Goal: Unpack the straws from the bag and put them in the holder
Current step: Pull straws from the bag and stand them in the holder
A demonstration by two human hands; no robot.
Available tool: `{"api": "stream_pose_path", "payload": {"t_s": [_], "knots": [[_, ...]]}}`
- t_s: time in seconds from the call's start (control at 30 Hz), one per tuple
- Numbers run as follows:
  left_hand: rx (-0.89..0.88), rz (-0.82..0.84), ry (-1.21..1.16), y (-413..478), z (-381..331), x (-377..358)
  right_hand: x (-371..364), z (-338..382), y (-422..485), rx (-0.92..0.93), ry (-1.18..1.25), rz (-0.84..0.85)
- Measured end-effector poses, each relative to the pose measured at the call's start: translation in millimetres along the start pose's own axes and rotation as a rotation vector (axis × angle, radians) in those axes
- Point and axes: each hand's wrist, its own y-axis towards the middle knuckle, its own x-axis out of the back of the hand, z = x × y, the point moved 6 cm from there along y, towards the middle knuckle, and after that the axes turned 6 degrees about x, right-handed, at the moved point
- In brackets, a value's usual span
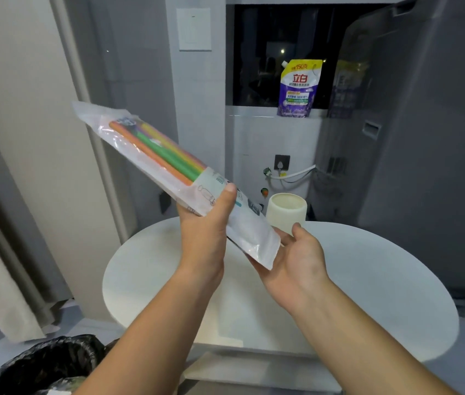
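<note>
A long white plastic bag (128, 138) slants from upper left to lower right above the round table. Through its clear window show orange, green and yellow straws (162, 152). My left hand (208, 223) grips the bag near its middle, thumb on top and fingers underneath. My right hand (294, 260) lies palm up under the bag's lower end, fingers relaxed, touching the bag's corner. The holder, a cream cylindrical cup (286, 212), stands upright at the table's far edge, just behind my right hand, and looks empty.
The white round table (368, 280) fills the middle. A bin with a black liner (43, 363) sits at the lower left. A purple detergent pouch (299, 89) stands on the window ledge. A grey appliance (425, 138) is on the right, a curtain (11, 195) on the left.
</note>
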Motion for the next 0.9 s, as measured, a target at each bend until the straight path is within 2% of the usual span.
{"api": "stream_pose_path", "payload": {"t_s": [0.17,0.3,0.43,0.63,0.9], "knots": [[-0.106,0.084,0.159,-3.6,-10.0,-12.9,1.8,-9.7,1.3,-0.053,0.062,0.000],[-0.123,0.116,0.212,-7.3,-10.9,-17.3,1.9,-12.6,0.9,-0.069,0.064,0.013],[-0.088,0.015,0.102,-2.0,-9.7,-5.5,2.4,-10.0,2.1,-0.024,-0.028,0.019],[0.048,-0.120,-0.149,9.6,-4.6,21.0,7.0,2.6,4.9,0.182,-0.489,-0.002],[0.136,-0.171,-0.251,10.5,10.1,28.6,6.6,6.0,9.9,0.301,-0.479,0.012]]}}
